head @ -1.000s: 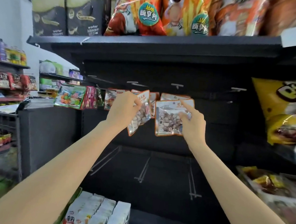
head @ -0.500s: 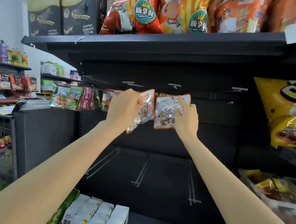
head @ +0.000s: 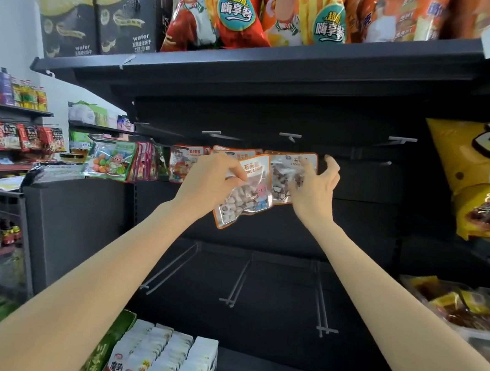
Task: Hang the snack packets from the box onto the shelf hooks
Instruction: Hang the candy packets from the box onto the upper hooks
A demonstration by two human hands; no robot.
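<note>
Fingers of the left hand (head: 209,180) pinch the upper part of a candy packet (head: 244,195), thumb on its front; it tilts, top up and leaning right, its long axis near upright. The right hand (head: 314,189) is spread and loose, fingertips at the face of a hung packet (head: 290,173) on the hook row. This looks like the hanging step: next, the held packet's top hole must meet a free hook (head: 290,136). The box (head: 167,355) sits low, well apart.
</note>
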